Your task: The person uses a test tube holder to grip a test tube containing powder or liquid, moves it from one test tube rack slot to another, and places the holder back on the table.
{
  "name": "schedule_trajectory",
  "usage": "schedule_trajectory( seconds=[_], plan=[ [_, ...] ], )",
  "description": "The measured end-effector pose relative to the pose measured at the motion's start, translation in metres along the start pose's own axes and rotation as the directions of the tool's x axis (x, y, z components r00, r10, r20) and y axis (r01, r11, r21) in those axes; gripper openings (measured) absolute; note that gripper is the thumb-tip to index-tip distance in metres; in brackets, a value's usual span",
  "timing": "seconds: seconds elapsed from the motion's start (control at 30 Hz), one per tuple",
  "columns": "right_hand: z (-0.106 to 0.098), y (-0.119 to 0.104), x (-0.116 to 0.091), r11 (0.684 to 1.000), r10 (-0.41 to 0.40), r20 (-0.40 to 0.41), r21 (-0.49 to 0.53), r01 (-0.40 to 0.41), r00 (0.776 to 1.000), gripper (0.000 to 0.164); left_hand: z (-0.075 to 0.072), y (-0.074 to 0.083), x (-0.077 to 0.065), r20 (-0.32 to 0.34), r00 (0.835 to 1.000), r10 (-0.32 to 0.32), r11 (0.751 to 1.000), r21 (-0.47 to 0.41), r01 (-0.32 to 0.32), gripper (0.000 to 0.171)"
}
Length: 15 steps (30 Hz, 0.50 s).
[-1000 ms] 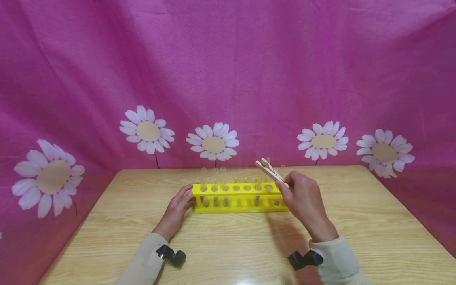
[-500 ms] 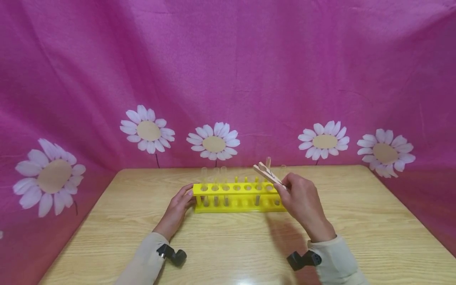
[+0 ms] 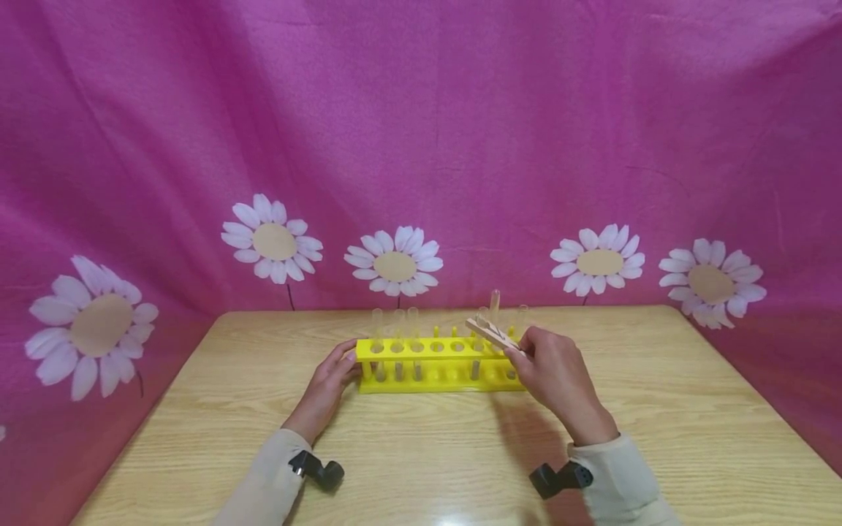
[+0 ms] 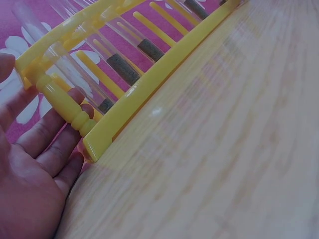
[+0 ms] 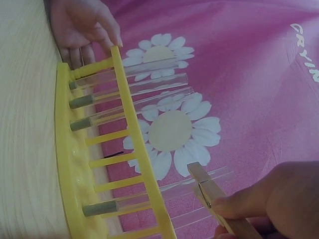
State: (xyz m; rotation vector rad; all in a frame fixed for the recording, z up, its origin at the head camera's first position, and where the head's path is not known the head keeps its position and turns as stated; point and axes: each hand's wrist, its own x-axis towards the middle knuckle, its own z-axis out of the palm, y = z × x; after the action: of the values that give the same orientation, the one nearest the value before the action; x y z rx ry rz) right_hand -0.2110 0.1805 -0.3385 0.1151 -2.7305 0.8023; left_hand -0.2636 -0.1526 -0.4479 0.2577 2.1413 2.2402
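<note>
A yellow test tube rack (image 3: 427, 356) stands on the table with its long side facing me. My left hand (image 3: 329, 380) holds its left end, the fingers lying around the end post (image 4: 62, 97). My right hand (image 3: 559, 376) pinches a wooden clothespin-style clamp (image 3: 493, 336) above the rack's right part. In the right wrist view the clamp's tip overlaps the upper part of a glass test tube (image 5: 99, 208) with dark material at its bottom. Whether the jaws grip that tube I cannot tell. Three more test tubes (image 5: 82, 101) stand at the left end.
Another glass tube (image 3: 495, 301) rises behind the clamp, and a further tube (image 3: 522, 313) stands near the right end. Several yellow pegs (image 5: 112, 160) line the rack's back. A pink flowered cloth (image 3: 460, 183) hangs behind the wooden table (image 3: 427, 453).
My right hand has lowered the clamp and shifted it slightly left, so the tube behind it shows more. The left hand and the rack have stayed in place.
</note>
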Motion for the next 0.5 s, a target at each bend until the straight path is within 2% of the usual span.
schedule_trajectory(
  seconds=[0.5],
  plan=[
    [0.0021,0.0040,0.0020,0.999,-0.005,0.043,-0.034,0.006,0.999,0.020,-0.0009,0.0000,0.0014,0.012,1.000,0.008,1.000,0.003,-0.008,0.044]
  ],
)
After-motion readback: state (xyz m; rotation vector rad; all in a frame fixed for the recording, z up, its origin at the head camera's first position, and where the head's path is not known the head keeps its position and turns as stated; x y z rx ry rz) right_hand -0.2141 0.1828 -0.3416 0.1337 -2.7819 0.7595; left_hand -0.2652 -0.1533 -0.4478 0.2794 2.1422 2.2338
